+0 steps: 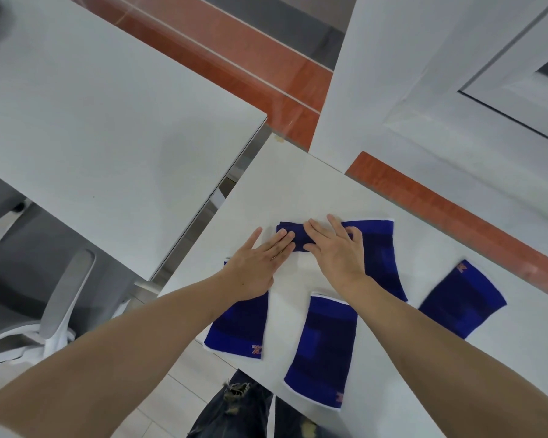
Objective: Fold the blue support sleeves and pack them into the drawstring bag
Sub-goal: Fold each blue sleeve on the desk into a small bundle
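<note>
Several blue support sleeves with white edges lie on a white table (pixel 298 184). A small folded blue piece (pixel 298 237) sits at the far middle, and both hands lie flat on it with fingers spread. My left hand (pixel 257 263) presses its left end; my right hand (pixel 336 248) covers its right end and the top of a flat sleeve (pixel 380 257). Another sleeve (pixel 239 330) lies partly under my left wrist. One more sleeve (pixel 321 349) lies near the front edge, and a fourth (pixel 462 300) lies at the right. No drawstring bag is in view.
A second white table (pixel 92 121) stands to the left across a narrow gap. A grey chair (pixel 29 286) is at the lower left. A white panel (pixel 440 90) rises behind the table, with orange floor (pixel 250 58) beyond. My legs in dark jeans (pixel 241 412) are at the front edge.
</note>
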### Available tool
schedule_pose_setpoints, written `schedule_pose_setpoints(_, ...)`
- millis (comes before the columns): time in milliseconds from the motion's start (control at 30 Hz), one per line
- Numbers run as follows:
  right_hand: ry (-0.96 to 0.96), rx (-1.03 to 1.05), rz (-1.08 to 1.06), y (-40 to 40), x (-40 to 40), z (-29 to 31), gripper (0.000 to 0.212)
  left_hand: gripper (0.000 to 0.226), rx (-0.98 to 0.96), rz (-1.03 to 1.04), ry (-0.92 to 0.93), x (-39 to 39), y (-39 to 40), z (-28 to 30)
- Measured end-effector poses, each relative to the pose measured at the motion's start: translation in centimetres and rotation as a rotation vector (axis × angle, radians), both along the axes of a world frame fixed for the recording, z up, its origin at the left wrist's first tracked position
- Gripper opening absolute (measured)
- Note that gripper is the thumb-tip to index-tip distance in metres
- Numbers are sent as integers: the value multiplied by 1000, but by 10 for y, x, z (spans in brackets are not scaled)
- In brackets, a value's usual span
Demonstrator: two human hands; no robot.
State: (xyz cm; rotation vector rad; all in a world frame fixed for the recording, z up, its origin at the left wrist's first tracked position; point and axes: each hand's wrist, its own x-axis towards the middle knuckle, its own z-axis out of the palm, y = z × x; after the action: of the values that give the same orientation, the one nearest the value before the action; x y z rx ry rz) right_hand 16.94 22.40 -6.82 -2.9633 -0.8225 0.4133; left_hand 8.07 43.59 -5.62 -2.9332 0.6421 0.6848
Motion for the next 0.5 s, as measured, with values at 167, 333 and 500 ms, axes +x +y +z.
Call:
schedule_pose_setpoints(167, 36, -37, 3, 0, 0, 6, 50, 74, -14, 21, 50, 5, -1, 5)
schedule_pose_setpoints(333, 66, -78, 19, 2, 3, 7, 51, 75, -30, 44, 80, 5, -4, 4)
schedule_pose_setpoints(500, 84, -54, -15, 5, -1, 11, 51, 71, -21, 46, 41, 4, -6, 6)
